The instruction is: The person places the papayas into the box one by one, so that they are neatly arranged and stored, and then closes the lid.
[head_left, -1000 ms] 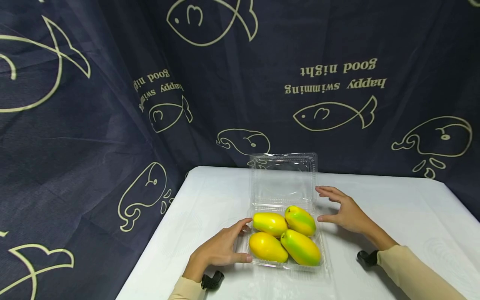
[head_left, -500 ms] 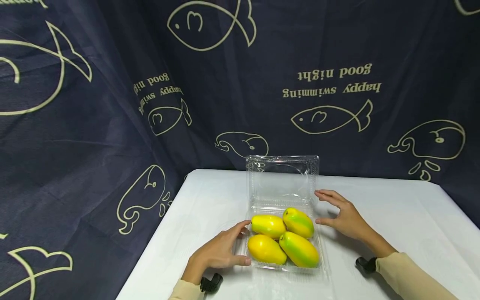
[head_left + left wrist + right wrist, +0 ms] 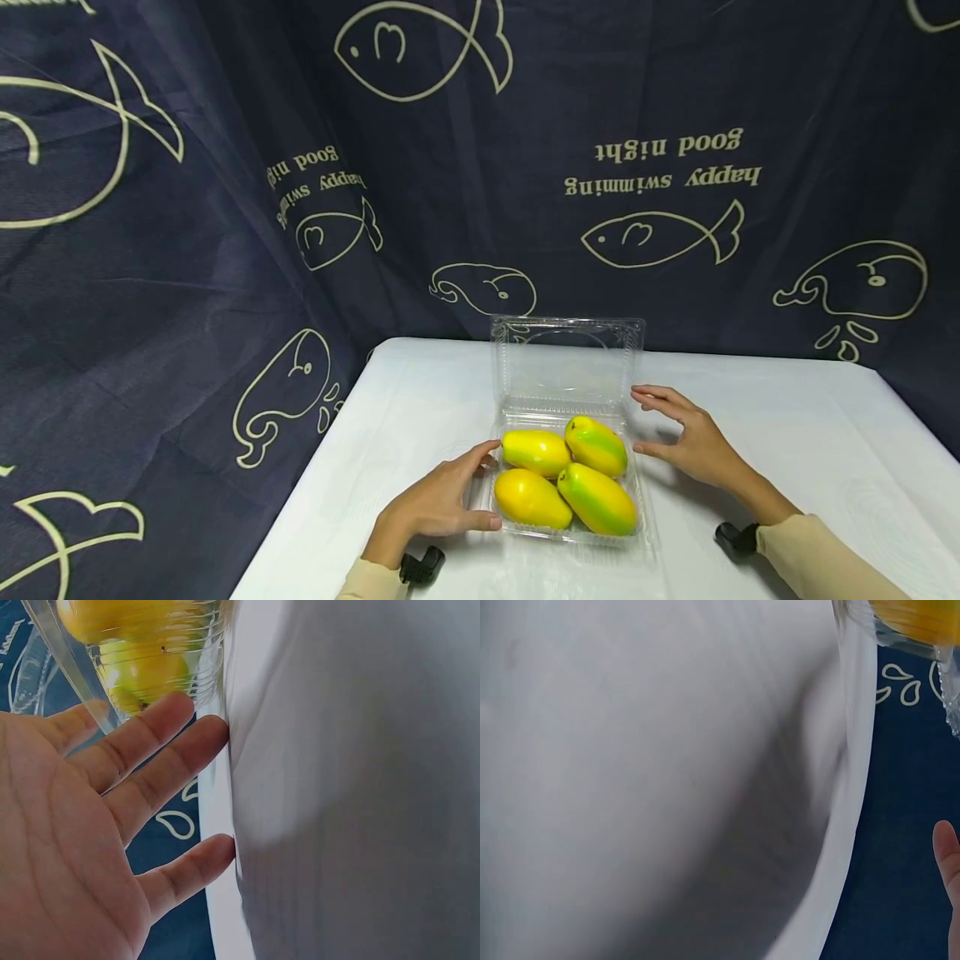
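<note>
A clear plastic clamshell box [image 3: 570, 537] stands on the table with its lid [image 3: 562, 367] raised at the back. Several yellow fruits with green patches, mango-like in shape, fill its base; one is the front right fruit [image 3: 597, 498]. My left hand [image 3: 438, 496] is at the box's left side, thumb and fingers spread and fairly straight. In the left wrist view, its fingers [image 3: 150, 739] reach along the box wall, with firm contact unclear. My right hand [image 3: 697, 437] is beside the lid's lower right edge, fingers extended and gripping nothing. Only one fingertip [image 3: 946, 844] shows in the right wrist view.
A white-covered table [image 3: 780, 417] bears the box. Dark blue curtains [image 3: 480, 183] with fish and whale drawings hang behind it and on the left. A black strap device [image 3: 422, 567] is on the left wrist, another black device [image 3: 737, 540] on the right.
The head view has shifted slightly. The raised lid's top edge has moved a little down and right, and my right hand has shifted slightly right. My left hand and the fruits look still.
</note>
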{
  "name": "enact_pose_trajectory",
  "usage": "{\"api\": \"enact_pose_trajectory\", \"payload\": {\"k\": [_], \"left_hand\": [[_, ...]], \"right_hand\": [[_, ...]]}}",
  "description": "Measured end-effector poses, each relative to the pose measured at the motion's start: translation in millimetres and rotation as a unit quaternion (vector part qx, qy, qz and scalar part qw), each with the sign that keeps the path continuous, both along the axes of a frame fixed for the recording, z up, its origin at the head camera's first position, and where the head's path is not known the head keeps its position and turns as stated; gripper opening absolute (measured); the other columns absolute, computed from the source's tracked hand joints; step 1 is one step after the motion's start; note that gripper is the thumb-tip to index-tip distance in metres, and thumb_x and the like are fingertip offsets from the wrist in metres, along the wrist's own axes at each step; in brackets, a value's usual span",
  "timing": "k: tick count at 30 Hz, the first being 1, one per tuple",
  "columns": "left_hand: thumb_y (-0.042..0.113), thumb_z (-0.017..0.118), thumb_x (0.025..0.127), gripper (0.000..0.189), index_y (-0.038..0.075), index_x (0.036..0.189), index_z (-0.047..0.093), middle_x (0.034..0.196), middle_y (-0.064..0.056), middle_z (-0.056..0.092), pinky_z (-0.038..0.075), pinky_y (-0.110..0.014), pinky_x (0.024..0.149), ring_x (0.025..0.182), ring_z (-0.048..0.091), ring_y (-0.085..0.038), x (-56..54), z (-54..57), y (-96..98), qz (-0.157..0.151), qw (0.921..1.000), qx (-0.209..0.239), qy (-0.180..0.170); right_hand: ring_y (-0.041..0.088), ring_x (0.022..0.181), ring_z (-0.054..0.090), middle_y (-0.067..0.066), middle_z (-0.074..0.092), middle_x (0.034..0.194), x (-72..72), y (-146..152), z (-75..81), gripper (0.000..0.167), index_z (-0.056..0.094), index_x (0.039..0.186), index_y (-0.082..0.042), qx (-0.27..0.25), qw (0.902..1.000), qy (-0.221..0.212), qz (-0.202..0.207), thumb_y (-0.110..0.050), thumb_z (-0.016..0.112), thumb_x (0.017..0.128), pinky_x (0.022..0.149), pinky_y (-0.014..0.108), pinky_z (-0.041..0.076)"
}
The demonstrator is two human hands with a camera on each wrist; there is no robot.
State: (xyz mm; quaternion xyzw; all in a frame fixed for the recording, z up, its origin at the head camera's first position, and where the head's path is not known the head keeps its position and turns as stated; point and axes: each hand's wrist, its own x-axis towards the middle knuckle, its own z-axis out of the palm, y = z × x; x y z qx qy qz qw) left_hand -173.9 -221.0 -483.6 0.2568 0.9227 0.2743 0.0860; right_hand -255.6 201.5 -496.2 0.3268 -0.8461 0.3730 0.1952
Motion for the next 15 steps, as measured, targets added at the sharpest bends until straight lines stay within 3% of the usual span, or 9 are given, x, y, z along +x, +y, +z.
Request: {"api": "enact_pose_trajectory", "payload": {"k": [4, 10, 15], "left_hand": [[0.075, 0.067, 0.078, 0.102, 0.039, 0.159, 0.016, 0.142, 0.009, 0.055, 0.047, -0.046, 0.107, 0.126, 0.056, -0.011, -0.5, 0.1, 0.2, -0.002, 1.0000, 0.000, -0.002], [0.073, 0.069, 0.077, 0.103, 0.038, 0.159, 0.017, 0.142, 0.008, 0.055, 0.047, -0.046, 0.108, 0.126, 0.056, -0.011, -0.5, 0.8, 0.3, 0.003, 1.0000, -0.001, -0.008], [0.074, 0.069, 0.077, 0.103, 0.039, 0.159, 0.017, 0.143, 0.008, 0.055, 0.046, -0.049, 0.108, 0.127, 0.056, -0.011, 0.6, 1.5, 0.9, 0.007, 0.9999, -0.004, -0.008]], "right_hand": [[0.013, 0.117, 0.061, 0.000, 0.054, 0.145, 2.3, 0, 1.3, 0.081, 0.059, 0.140, -0.012, -0.001, 1.0000, 0.002, 0.004, -0.021, 0.094, 0.067, 0.099, 0.003, 0.038], [-0.006, 0.126, 0.051, -0.001, 0.055, 0.144, 7.5, 1, 5.0, 0.081, 0.060, 0.140, -0.011, 0.002, 0.9999, -0.009, 0.005, -0.020, 0.095, 0.066, 0.102, 0.003, 0.036], [-0.005, 0.129, 0.049, 0.000, 0.057, 0.142, 12.4, 3, 6.2, 0.081, 0.062, 0.138, -0.011, 0.001, 0.9999, -0.007, 0.013, -0.020, 0.095, 0.065, 0.103, 0.004, 0.036]]}}
